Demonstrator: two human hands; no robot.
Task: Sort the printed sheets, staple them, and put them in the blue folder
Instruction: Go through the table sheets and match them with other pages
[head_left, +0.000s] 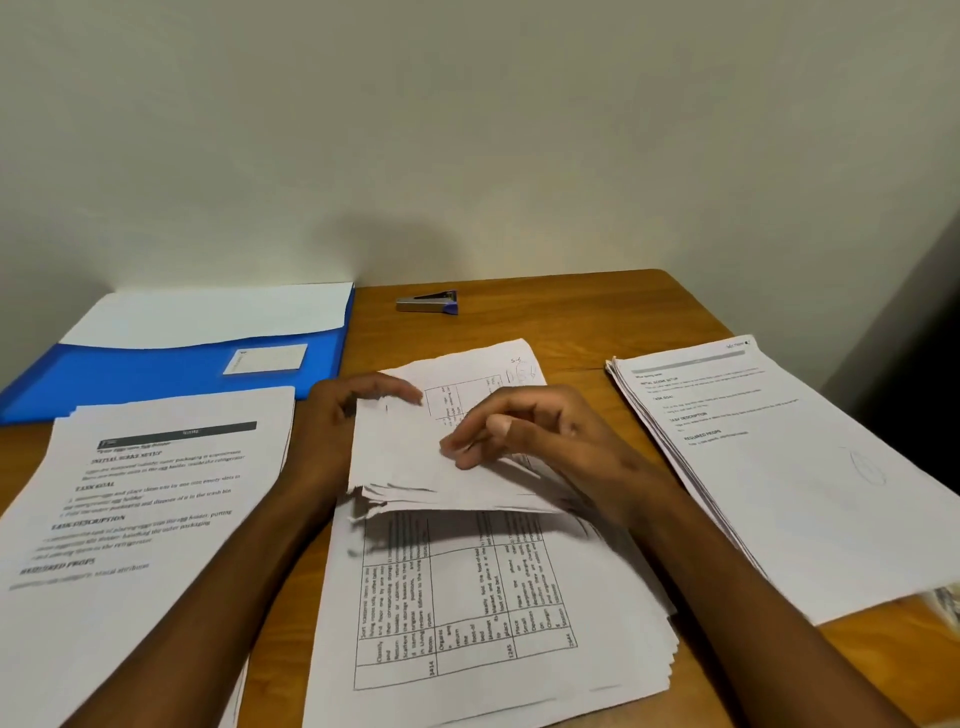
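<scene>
Middle stack of printed sheets lies flat on the desk right in front of the person, long axis running near to far, tilted a bit right at the far end. Top sheet carries a table whose text runs sideways, reading up toward the far edge. Near edges are fanned out unevenly at the right corner.

A bundle of the upper sheets is folded back or lifted at its near end, its ragged edges facing the person and hovering above the table print. Left hand grips the bundle's left edge, thumb on top, fingers curled under. Right hand rests on the bundle from the right, thumb and fingertips pinching at a sheet's edge near the middle; blur hides exactly how many sheets it has.

Left stack sits just beside the middle one, long axis near to far, headings reading toward the person, slightly tilted. Its far edge overlaps the folder, blue, open flat at the desk's far left, with white paper in it and a white label on the pocket.

Right stack lies apart from the middle stack, long axis angled from far left to near right, edges fanned on its left side.

Stapler lies alone at the far edge near the wall, long axis left to right, purple end to the right.
</scene>
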